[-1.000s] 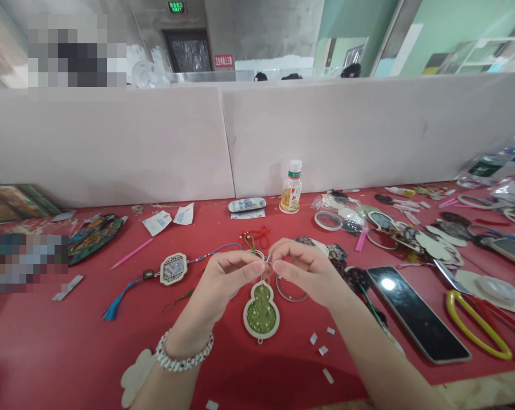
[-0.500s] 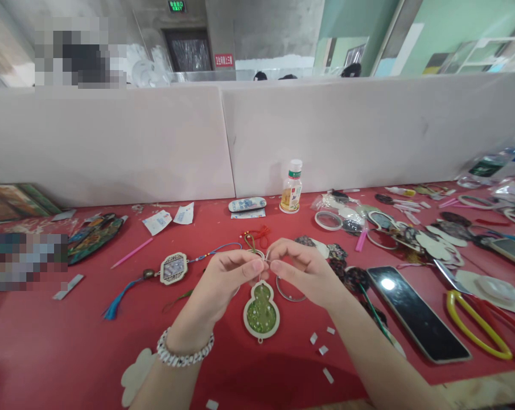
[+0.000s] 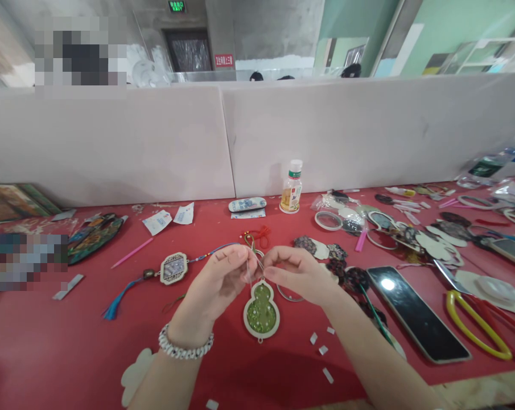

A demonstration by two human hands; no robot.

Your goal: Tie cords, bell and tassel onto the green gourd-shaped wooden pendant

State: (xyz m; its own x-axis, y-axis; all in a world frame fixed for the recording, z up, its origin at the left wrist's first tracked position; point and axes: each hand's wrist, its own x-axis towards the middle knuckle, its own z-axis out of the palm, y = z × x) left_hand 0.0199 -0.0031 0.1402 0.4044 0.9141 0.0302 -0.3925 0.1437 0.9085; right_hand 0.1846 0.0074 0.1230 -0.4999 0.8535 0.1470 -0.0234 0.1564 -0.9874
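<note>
A green gourd-shaped pendant (image 3: 261,310) with a pale rim lies on the red table just below my hands. Thin pale cord (image 3: 260,263) runs up from its top loop into my fingers. My left hand (image 3: 225,273), with a beaded bracelet at the wrist, is closed in a pinch on a strand of this cord. Across from it, my right hand (image 3: 297,273) also pinches the cord near the pendant's top. Beyond the fingertips lies a red knotted cord (image 3: 263,232). Left of my hands is an octagonal pendant (image 3: 173,268) with a blue tassel.
A phone (image 3: 419,313) and yellow-and-red-handled scissors (image 3: 474,324) lie at right, among scattered pendant pieces. A small bottle (image 3: 291,187) stands before the white partition (image 3: 325,131). A pink pen (image 3: 131,253) lies left; white scraps (image 3: 323,350) lie near my right forearm.
My left hand has shifted slightly left and up, away from my right fingertips, drawing a strand of cord apart. The gourd pendant stays in place.
</note>
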